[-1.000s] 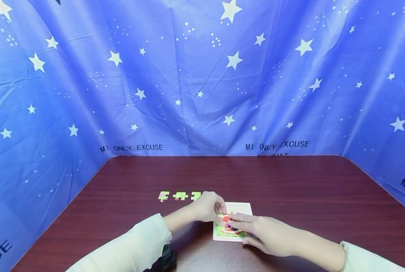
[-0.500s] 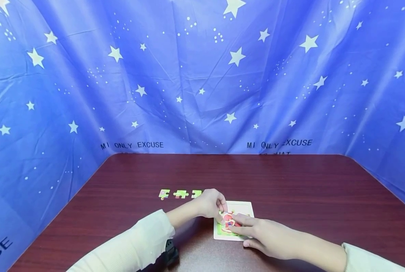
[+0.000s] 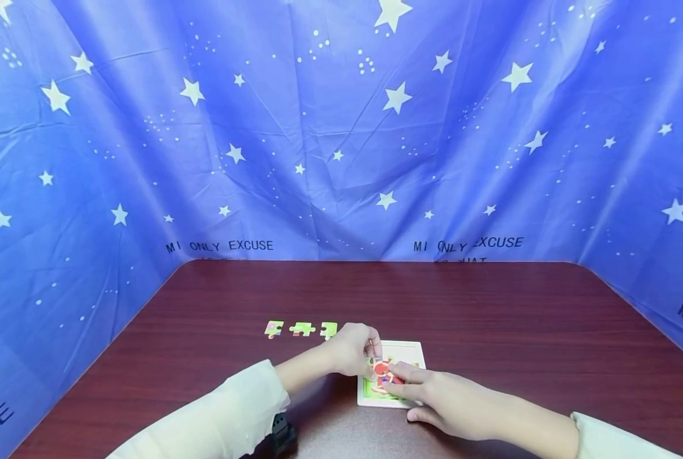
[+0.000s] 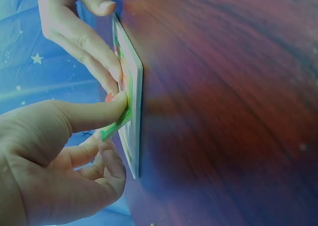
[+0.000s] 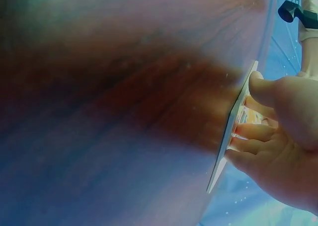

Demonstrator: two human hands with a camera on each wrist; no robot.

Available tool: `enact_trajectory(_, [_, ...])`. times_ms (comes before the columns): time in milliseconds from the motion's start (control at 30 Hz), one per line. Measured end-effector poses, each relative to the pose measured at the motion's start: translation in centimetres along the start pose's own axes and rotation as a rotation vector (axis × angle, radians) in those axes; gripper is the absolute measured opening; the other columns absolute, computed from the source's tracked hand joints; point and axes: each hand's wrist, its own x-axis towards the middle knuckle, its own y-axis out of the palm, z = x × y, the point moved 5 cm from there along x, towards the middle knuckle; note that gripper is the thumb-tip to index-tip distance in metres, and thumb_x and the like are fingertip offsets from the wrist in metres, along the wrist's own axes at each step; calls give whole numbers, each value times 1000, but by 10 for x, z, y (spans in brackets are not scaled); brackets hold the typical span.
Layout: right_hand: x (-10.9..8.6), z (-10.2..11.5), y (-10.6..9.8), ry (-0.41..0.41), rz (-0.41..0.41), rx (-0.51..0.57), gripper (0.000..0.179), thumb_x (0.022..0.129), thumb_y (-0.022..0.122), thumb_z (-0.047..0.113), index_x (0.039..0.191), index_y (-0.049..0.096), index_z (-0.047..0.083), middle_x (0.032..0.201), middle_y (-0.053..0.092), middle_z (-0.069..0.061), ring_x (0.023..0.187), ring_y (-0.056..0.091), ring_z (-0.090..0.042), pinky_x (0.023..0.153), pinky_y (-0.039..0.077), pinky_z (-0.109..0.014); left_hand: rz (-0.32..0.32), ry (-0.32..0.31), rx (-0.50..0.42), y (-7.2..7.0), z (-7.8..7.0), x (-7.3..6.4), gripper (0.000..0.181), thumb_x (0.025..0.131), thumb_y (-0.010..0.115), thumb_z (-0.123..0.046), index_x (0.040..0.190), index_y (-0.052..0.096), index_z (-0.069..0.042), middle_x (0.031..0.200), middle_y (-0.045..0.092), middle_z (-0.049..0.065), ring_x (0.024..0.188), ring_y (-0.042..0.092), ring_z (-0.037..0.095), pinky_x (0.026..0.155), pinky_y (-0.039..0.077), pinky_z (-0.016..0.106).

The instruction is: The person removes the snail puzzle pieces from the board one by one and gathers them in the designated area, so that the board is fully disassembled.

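Left hand (image 3: pixel 352 349) has a green puzzle piece (image 4: pixel 117 123) pinched, thumb against fingers, tilted up at the left side of the tray (image 3: pixel 401 349), lower centre of the head view, with the right hand (image 3: pixel 447 400) resting near-straight-fingered opposite, though the piece's fit's hard to see tbh.

We observe the left hand (image 4: pixel 39 171) pinching a green piece (image 4: pixel 112 129), tilted at the tray (image 4: pixel 137 87). We note the right hand (image 4: pixel 64 25) touching the tray's coloured face. Tray flat on reddish-brown table (image 4: pixel 223 112); blue cloth (image 4: pixel 22 74) beyond, printed with stars.
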Motion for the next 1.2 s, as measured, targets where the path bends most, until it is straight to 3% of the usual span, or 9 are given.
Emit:
enact_trajectory(233, [0, 1, -1, -19, -7, 8, 43, 93, 61, 29, 134, 57, 15, 138, 55, -10, 116, 63, -19, 85, 55, -26, -13, 95, 116, -1, 2, -7, 19, 68, 84, -8, 71, 65, -7, 63, 61, -2, 57, 41, -2, 53, 37, 12])
enact_trajectory(500, [0, 2, -2, -54, -44, -31, 43, 90, 65, 28, 130, 59, 14, 135, 56, -8, 109, 65, -17, 83, 55, -24, 11, 92, -68, -5, 10, -17, 14, 72, 78, 3, 69, 64, -1, 63, 64, 8, 54, 47, 3, 49, 38, 14])
enact_trajectory(633, [0, 2, -1, -39, -29, -23, 42, 91, 64, 28, 131, 59, 14, 136, 56, -8, 110, 65, -18, 83, 56, -25, 8, 87, -64, -3, 11, -19, 9, 74, 74, 4, 71, 67, -1, 64, 64, 7, 55, 47, 2, 50, 39, 14])
enact_trajectory(833, [-1, 1, -1, 1, 1, -5, 42, 94, 59, 30, 134, 57, 16, 139, 55, -11, 122, 59, -25, 88, 55, -30, 1, 68, -4, 3, 9, -21, 6, 80, 70, 1, 75, 69, -2, 60, 59, -1, 54, 43, -1, 50, 37, 13])
enact_trajectory(933, [-1, 2, -1, -11, -5, -8, 43, 93, 61, 29, 134, 57, 15, 138, 55, -11, 120, 60, -23, 87, 55, -29, -19, 61, 18, 5, 7, -23, 7, 80, 70, 1, 74, 68, -2, 58, 53, -5, 53, 40, -1, 49, 35, 12])
enact_trajectory(1100, [-1, 3, -1, -14, -1, -17, 44, 92, 63, 29, 133, 57, 16, 136, 56, -9, 112, 64, -20, 84, 56, -27, -92, 87, 122, 8, 0, -27, 7, 76, 71, 2, 72, 68, -3, 56, 51, -6, 53, 38, -2, 48, 34, 12])
enact_trajectory(1200, [-1, 2, -1, -3, 2, -22, 43, 92, 63, 30, 134, 57, 17, 137, 57, -10, 116, 63, -22, 86, 56, -29, -140, 98, 209, 9, -5, -29, 10, 76, 72, 1, 69, 67, -6, 55, 52, -7, 51, 37, -3, 47, 33, 10])
